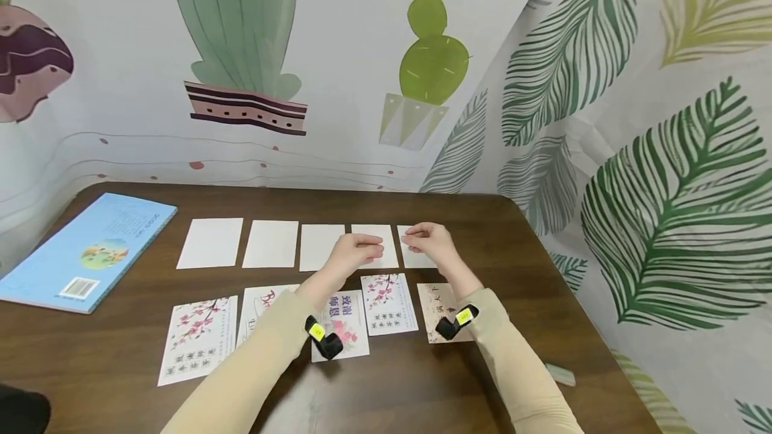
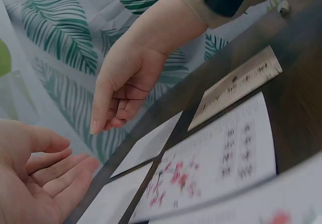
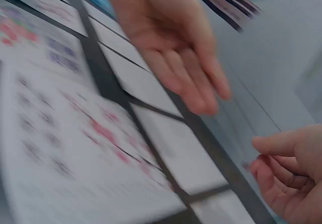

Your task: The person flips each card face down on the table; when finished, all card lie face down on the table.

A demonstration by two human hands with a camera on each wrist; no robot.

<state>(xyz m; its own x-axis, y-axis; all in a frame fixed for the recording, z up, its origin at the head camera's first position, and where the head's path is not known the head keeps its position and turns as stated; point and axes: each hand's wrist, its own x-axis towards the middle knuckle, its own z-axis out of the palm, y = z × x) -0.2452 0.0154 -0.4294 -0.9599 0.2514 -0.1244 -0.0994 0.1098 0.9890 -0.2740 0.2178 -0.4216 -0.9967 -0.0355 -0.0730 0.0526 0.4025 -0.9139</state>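
Both hands hover over the back row of white cards (image 1: 210,244), fingertips facing each other with a gap between them. My left hand (image 1: 351,252) holds nothing; its fingers are nearly straight over a white card (image 1: 389,246) in that row. Near the row's right end, my right hand (image 1: 435,245) is loosely bent above the last white card (image 1: 416,260), also with nothing in it. Below lies a row of printed cards: several bear pink blossoms, like the blossom card (image 1: 389,307), and a beige card (image 1: 433,303) lies partly hidden under the right wrist.
A light blue book (image 1: 90,246) lies at the table's left. Near the right edge sits a small pale object (image 1: 561,374). A dark object (image 1: 23,410) shows at the lower left corner. Patterned wall covering (image 1: 350,52) rises behind the brown table (image 1: 362,206).
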